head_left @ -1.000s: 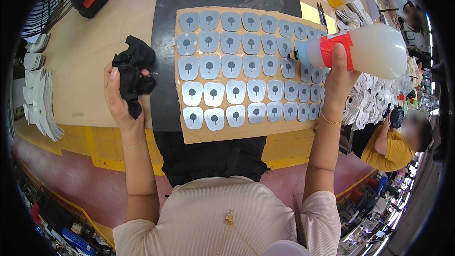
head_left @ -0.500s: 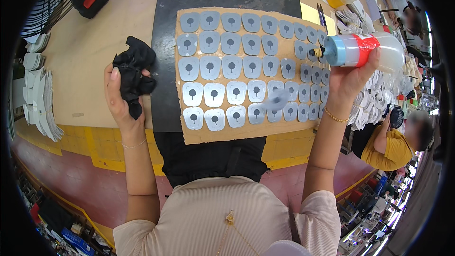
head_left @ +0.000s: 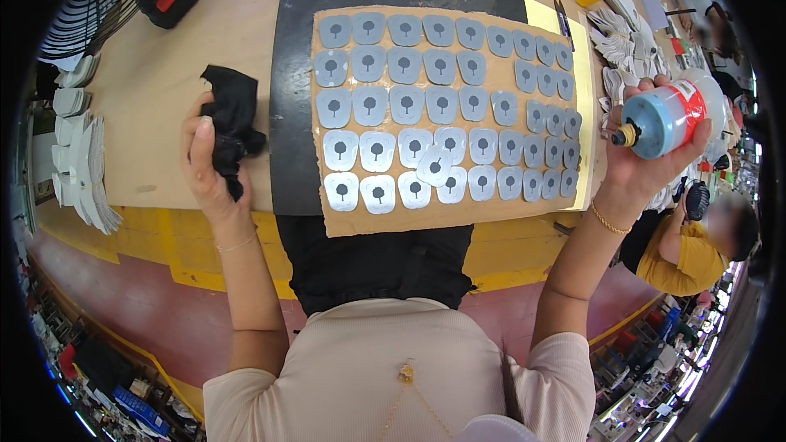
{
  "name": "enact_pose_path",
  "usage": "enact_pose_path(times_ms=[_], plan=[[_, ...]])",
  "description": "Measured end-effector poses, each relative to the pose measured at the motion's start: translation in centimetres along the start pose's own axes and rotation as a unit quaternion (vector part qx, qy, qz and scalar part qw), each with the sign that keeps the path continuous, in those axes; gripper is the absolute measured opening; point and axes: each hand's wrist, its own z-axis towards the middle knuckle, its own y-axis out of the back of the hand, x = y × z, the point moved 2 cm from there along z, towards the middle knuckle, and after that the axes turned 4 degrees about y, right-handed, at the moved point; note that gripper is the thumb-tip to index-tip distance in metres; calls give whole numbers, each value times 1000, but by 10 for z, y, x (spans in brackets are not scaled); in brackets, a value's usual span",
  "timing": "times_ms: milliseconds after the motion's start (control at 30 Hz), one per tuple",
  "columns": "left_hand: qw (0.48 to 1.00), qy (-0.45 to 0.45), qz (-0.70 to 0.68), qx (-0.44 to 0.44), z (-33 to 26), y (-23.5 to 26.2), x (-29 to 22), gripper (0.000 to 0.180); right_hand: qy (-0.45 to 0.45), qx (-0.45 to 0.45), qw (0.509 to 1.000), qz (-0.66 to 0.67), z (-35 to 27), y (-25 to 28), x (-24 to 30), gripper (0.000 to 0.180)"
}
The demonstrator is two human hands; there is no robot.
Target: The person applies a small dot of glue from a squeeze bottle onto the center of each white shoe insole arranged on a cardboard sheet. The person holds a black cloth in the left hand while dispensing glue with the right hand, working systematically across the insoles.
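a wide tan tabletop (head_left: 155, 115) carries a flat black mat (head_left: 293, 115), and over it lies a brown cardboard sheet (head_left: 467, 213), its near edge jutting past the table's front. to its right, the right hand (head_left: 634, 168) is wrapped around a translucent plastic bottle with a blue cap and red band (head_left: 675, 117) — tipped, its nozzle toward the sheet. left of the mat, the left hand (head_left: 205, 151) is clamped on a crumpled black cloth (head_left: 233, 115). rows of rounded grey patches with dark tree shapes (head_left: 405, 105) cover the cardboard — one tilted grey patch (head_left: 434, 165) overlaps its neighbours.
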Motion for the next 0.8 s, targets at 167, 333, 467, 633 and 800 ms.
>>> enact_pose_path(times_ms=[167, 333, 467, 633, 800], plan=[[937, -158, 311, -36, 16, 1, -27, 39, 11, 34, 998, 49, -8, 2, 3, 58], [745, -248, 620, -21, 3, -26, -46, 49, 20, 34, 999, 24, -14, 0, 1, 56], [798, -206, 558, 97, -46, -74, -51, 29, 15, 19, 999, 23, -19, -1, -3, 55], [772, -143, 557, 271, -87, -132, -28, 29, -2, 43, 997, 64, -25, 4, -3, 57], [759, -150, 575, 266, -93, -142, -14, 32, 0, 36, 997, 65, -29, 18, -6, 58]])
